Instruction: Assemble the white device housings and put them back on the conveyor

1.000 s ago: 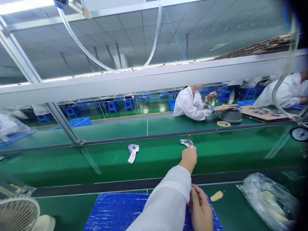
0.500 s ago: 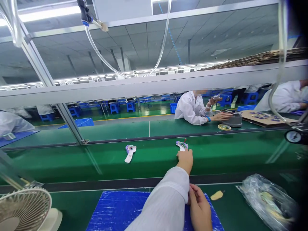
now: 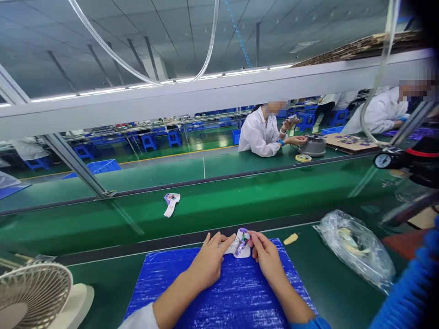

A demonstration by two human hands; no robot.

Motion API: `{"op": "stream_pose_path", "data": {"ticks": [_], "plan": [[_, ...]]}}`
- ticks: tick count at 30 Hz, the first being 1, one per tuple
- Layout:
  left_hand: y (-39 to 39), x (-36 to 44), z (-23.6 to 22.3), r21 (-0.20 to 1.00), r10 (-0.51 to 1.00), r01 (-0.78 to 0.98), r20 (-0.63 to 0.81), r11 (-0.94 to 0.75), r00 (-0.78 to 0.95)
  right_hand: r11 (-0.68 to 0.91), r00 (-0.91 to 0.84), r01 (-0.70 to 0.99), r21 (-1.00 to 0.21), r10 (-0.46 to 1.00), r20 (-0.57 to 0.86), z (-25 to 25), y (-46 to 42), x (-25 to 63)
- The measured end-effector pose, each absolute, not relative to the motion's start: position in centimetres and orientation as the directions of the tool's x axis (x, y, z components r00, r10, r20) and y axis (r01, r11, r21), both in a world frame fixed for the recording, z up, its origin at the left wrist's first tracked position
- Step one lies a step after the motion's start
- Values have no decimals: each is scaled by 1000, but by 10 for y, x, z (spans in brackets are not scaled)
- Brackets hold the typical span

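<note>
Over the far edge of the blue-covered mat (image 3: pixel 219 301), both hands hold a white gun-shaped shell (image 3: pixel 243 251) with purple parts and small electronics inside. My left hand (image 3: pixel 209 260) grips its handle end from the left, thumb and index finger closed on it. At the shell's right edge, the thumb and fingers of my right hand (image 3: pixel 265 256) are pinched together beside a small reddish bit; the exact grip point is partly hidden. A similar white gun-shaped shell (image 3: pixel 172 204) lies by itself on the green belt beyond.
A small fan (image 3: pixel 34 297) stands at left. To the right lie a yellowish piece (image 3: pixel 291 239) and a clear plastic bag (image 3: pixel 356 251). A pressure gauge (image 3: pixel 382 160) and blue coiled hose (image 3: pixel 408 292) are at far right. A co-worker (image 3: pixel 262 132) sits across the belt.
My left hand has drawn back from the belt, bringing one gun-shaped shell to the mat. My right hand has come up to the shell's right side. The view has tipped down.
</note>
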State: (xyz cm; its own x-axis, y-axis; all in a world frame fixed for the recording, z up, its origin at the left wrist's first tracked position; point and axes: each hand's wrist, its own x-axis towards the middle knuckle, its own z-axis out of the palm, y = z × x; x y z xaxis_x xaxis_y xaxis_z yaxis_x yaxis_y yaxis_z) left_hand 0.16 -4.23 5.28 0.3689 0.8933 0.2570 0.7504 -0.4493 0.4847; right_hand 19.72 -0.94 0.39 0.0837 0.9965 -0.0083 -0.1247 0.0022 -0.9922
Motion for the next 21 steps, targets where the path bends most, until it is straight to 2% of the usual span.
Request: {"op": "stream_pose_path", "data": {"ticks": [3,7,11,16,19,21], "plan": [[-46,15,39,526,914,748,200,-405,354,-11,9,-111,-994,1000,-12,6,-12,199],[-36,31,23,661,965,704,152,-261,216,12,-67,-30,-999,998,14,3,-16,202],[-29,30,10,787,975,577,182,-221,126,129,-79,103,-986,989,122,-1,-18,198],[-26,30,3,920,990,375,135,-114,-30,210,-67,164,-964,977,202,2,-19,193],[-25,31,2,971,990,215,123,-105,-69,181,-71,162,-970,983,171,3,-20,193],[-25,31,2,974,990,200,123,-108,-64,113,-89,148,-982,991,101,3,-21,192]]}}
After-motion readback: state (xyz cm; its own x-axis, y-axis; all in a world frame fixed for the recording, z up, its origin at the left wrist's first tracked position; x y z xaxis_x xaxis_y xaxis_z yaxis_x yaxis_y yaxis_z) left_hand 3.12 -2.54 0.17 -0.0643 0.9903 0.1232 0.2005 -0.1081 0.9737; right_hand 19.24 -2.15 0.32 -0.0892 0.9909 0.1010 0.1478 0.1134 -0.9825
